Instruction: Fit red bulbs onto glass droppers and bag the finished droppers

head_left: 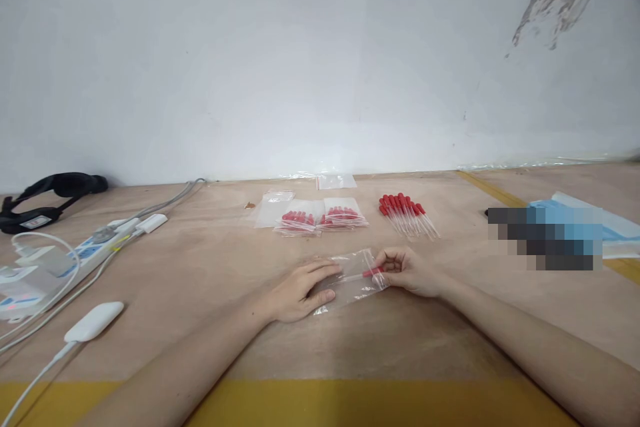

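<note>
A clear plastic bag (353, 286) lies on the table in front of me. My left hand (301, 288) rests flat on its left end, fingers stretched out and thumb apart. At the opposite end, my right hand (407, 272) pinches the red bulb of a dropper (371, 272). The dropper's clear stem points left inside the bag. Just beyond the hands sits a fanned pile of red-bulbed droppers (407, 210). Left of that pile are two stacks of bagged droppers, a left stack (299, 220) and a right stack (343, 214).
Flat plastic bags (274, 207) lie by the stacks, and another bag (337, 181) is against the wall. A power strip (95, 247) with cables, a white charger (94, 322) and a black strap (55, 190) occupy the left. Blue-and-white masks (613, 220) lie right, beside a pixelated dark object (540, 237).
</note>
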The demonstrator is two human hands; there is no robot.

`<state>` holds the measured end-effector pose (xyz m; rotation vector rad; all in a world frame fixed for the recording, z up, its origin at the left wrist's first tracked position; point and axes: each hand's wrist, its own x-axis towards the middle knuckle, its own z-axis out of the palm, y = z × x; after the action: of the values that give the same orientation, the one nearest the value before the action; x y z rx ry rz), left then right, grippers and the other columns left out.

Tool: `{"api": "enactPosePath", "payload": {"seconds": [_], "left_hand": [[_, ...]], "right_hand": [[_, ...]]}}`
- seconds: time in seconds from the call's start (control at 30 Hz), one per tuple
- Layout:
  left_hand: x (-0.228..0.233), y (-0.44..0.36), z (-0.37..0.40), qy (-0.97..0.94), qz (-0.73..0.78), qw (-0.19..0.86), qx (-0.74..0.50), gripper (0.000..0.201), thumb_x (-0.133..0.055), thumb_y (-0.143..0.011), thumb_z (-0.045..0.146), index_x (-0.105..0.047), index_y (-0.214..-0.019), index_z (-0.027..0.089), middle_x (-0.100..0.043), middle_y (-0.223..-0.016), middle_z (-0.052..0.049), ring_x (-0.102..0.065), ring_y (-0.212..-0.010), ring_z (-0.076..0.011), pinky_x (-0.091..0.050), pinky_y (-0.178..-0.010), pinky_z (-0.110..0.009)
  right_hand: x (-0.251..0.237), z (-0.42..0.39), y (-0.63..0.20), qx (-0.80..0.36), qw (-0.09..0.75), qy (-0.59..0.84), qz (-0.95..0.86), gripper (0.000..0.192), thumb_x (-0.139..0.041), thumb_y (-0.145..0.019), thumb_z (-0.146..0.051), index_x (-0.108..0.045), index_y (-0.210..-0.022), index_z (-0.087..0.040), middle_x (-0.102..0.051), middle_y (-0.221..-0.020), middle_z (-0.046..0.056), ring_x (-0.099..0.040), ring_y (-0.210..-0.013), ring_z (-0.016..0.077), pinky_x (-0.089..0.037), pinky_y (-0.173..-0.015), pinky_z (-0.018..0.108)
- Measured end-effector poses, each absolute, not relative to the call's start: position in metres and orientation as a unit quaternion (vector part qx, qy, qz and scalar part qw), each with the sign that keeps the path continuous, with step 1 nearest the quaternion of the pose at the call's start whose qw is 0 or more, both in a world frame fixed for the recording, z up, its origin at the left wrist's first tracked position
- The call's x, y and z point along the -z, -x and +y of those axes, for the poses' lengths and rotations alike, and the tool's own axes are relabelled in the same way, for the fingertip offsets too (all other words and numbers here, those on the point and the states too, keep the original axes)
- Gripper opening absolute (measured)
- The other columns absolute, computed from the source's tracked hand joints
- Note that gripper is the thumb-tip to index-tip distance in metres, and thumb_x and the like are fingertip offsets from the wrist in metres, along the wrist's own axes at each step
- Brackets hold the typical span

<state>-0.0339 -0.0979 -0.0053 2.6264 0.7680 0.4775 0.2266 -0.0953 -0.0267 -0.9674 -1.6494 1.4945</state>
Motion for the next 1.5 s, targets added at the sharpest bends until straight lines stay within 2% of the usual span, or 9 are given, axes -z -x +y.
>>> {"api": "enactPosePath", "payload": {"seconds": [0.13, 0.27, 0.5, 0.7, 0.83, 1.0, 1.13, 1.3, 1.5], "left_hand": [[0.007, 0.033, -0.096, -0.933, 0.255, 0.182, -0.178, 0.041, -0.043, -0.086, 0.033, -0.042, -0.125, 0.022, -0.043, -0.13, -0.007, -0.037, -0.12, -0.0209, -0.032, -0.1, -0.038], [0.009, 0.034, -0.096, -0.932, 0.262, 0.181, -0.173, 0.04, -0.044, -0.086, 0.033, -0.044, -0.124, 0.021, -0.043, -0.129, -0.007, -0.038, -0.12, -0.0198, -0.032, -0.101, -0.036], [0.008, 0.037, -0.096, -0.933, 0.28, 0.171, -0.146, 0.04, -0.039, -0.088, 0.033, -0.04, -0.127, 0.024, -0.04, -0.133, -0.006, -0.034, -0.123, -0.0198, -0.028, -0.103, -0.038], [0.006, 0.037, -0.097, -0.937, 0.263, 0.171, -0.152, 0.045, -0.043, -0.086, 0.034, -0.036, -0.129, 0.024, -0.037, -0.135, -0.006, -0.031, -0.125, -0.0211, -0.026, -0.104, -0.04], [0.007, 0.037, -0.097, -0.932, 0.268, 0.175, -0.17, 0.044, -0.044, -0.086, 0.034, -0.038, -0.128, 0.023, -0.042, -0.131, -0.006, -0.037, -0.121, -0.0199, -0.031, -0.101, -0.037], [0.009, 0.036, -0.095, -0.935, 0.263, 0.177, -0.157, 0.042, -0.046, -0.084, 0.036, -0.044, -0.124, 0.022, -0.044, -0.129, -0.007, -0.04, -0.119, -0.02, -0.03, -0.101, -0.037], [0.009, 0.036, -0.094, -0.936, 0.262, 0.177, -0.157, 0.042, -0.045, -0.085, 0.035, -0.044, -0.125, 0.023, -0.043, -0.13, -0.006, -0.038, -0.12, -0.0204, -0.029, -0.102, -0.037], [0.009, 0.037, -0.095, -0.938, 0.264, 0.17, -0.147, 0.042, -0.042, -0.086, 0.035, -0.04, -0.127, 0.023, -0.041, -0.132, -0.006, -0.036, -0.122, -0.0208, -0.029, -0.102, -0.039], [0.01, 0.037, -0.095, -0.933, 0.263, 0.173, -0.175, 0.044, -0.046, -0.085, 0.035, -0.04, -0.127, 0.024, -0.04, -0.133, -0.006, -0.036, -0.122, -0.0216, -0.031, -0.101, -0.04]], "right_hand": [[0.03, -0.095, -0.221, -0.525, 0.337, 0.382, -0.682, 0.025, -0.064, -0.067, -0.036, -0.067, -0.082, -0.017, -0.067, -0.08, 0.004, -0.059, -0.069, 0.0135, -0.045, -0.063, 0.025], [0.028, -0.097, -0.221, -0.477, 0.307, 0.394, -0.723, 0.025, -0.062, -0.069, -0.036, -0.069, -0.085, -0.018, -0.066, -0.074, 0.001, -0.055, -0.062, 0.0113, -0.041, -0.055, 0.022], [0.022, -0.099, -0.23, -0.555, 0.32, 0.362, -0.677, 0.02, -0.065, -0.066, -0.03, -0.057, -0.079, -0.016, -0.059, -0.069, -0.002, -0.053, -0.062, 0.0085, -0.041, -0.058, 0.021], [0.024, -0.098, -0.228, -0.552, 0.327, 0.388, -0.662, 0.026, -0.069, -0.061, -0.032, -0.049, -0.067, -0.015, -0.053, -0.058, -0.005, -0.048, -0.052, 0.0066, -0.036, -0.052, 0.02], [0.025, -0.096, -0.232, -0.532, 0.32, 0.417, -0.664, 0.03, -0.068, -0.062, -0.038, -0.048, -0.067, -0.016, -0.052, -0.059, -0.004, -0.046, -0.052, 0.0069, -0.034, -0.05, 0.02], [0.02, -0.098, -0.234, -0.433, 0.285, 0.389, -0.762, 0.03, -0.059, -0.07, -0.044, -0.055, -0.062, -0.015, -0.053, -0.063, 0.0, -0.046, -0.058, 0.0089, -0.034, -0.053, 0.022], [0.013, -0.102, -0.229, -0.409, 0.292, 0.425, -0.753, 0.047, -0.038, -0.081, -0.051, -0.054, -0.056, -0.015, -0.045, -0.05, -0.002, -0.04, -0.049, 0.0076, -0.031, -0.049, 0.022], [0.014, -0.11, -0.219, -0.445, 0.312, 0.497, -0.677, 0.036, -0.063, -0.063, -0.05, -0.061, -0.071, -0.015, -0.055, -0.056, -0.001, -0.042, -0.046, 0.0071, -0.029, -0.043, 0.02], [0.019, -0.111, -0.219, -0.538, 0.346, 0.542, -0.544, 0.033, -0.065, -0.06, -0.046, -0.051, -0.066, -0.018, -0.044, -0.041, -0.008, -0.027, -0.027, 0.0027, -0.014, -0.029, 0.019]]}}
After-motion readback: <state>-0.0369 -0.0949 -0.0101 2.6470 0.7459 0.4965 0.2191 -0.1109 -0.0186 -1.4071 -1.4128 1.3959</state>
